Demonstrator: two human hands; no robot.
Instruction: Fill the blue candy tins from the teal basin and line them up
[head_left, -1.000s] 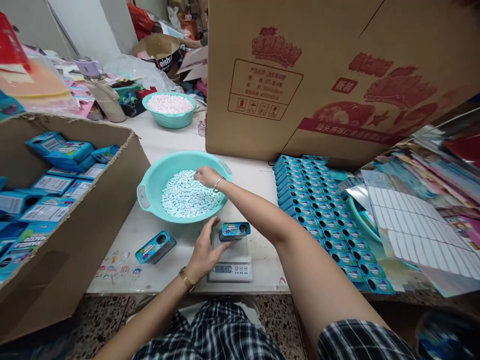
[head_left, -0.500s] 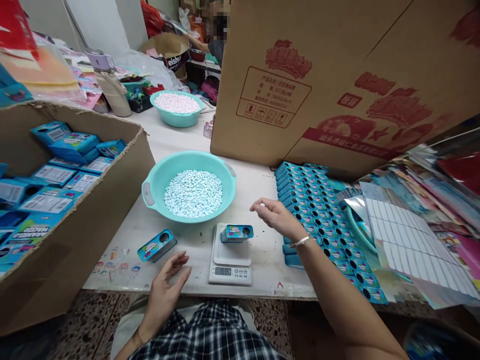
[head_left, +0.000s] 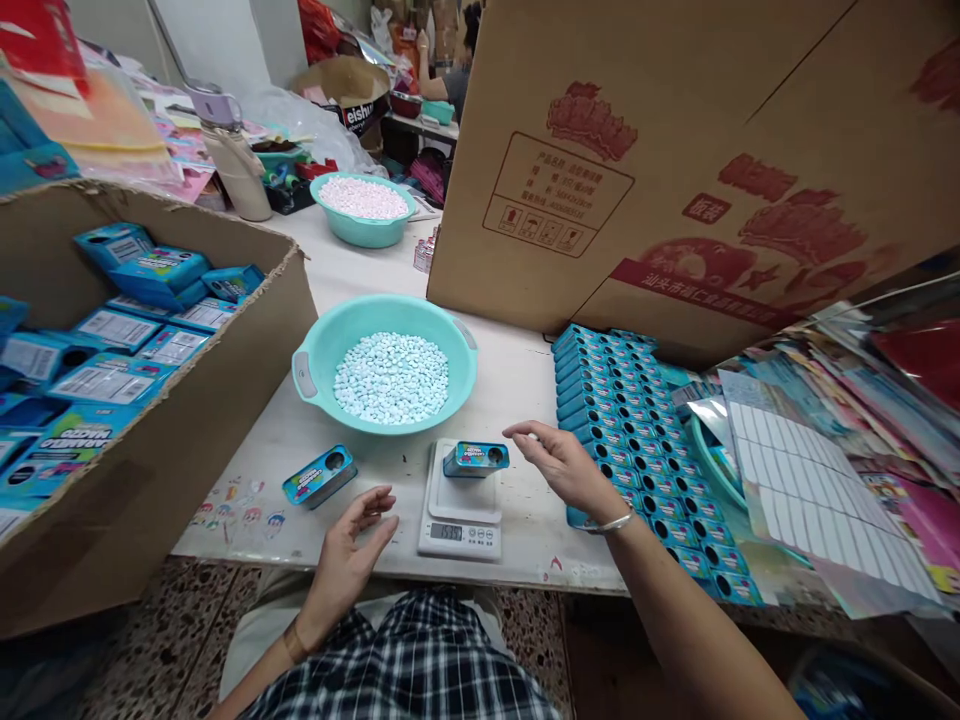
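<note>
Just right of a small blue candy box [head_left: 480,457], my right hand [head_left: 559,462] is closed, pinching a small white candy [head_left: 534,437]. That box lies on the plate of a white digital scale [head_left: 459,538], its round dark hole facing up. My left hand [head_left: 356,545] rests in the air near the table's front edge, thumb and fingers apart, holding nothing. Beyond its fingertips a second blue box [head_left: 321,478] lies on the tabletop, touched by neither hand. A turquoise basin [head_left: 315,335] holds many pale blue candies [head_left: 394,378] behind the scale.
Blue boxes [head_left: 630,420] stand in tight rows on the right. A cardboard carton [head_left: 247,385] of similar boxes is on the left; a big printed carton [head_left: 555,270] rises behind. Further back are a basin [head_left: 365,233] of pinkish candies, a bottle [head_left: 236,170] and a person [head_left: 450,85].
My right hand has moved down and closer to the box on the scale, still pinching the candy. The left hand stays open. The whole view has shifted slightly.
</note>
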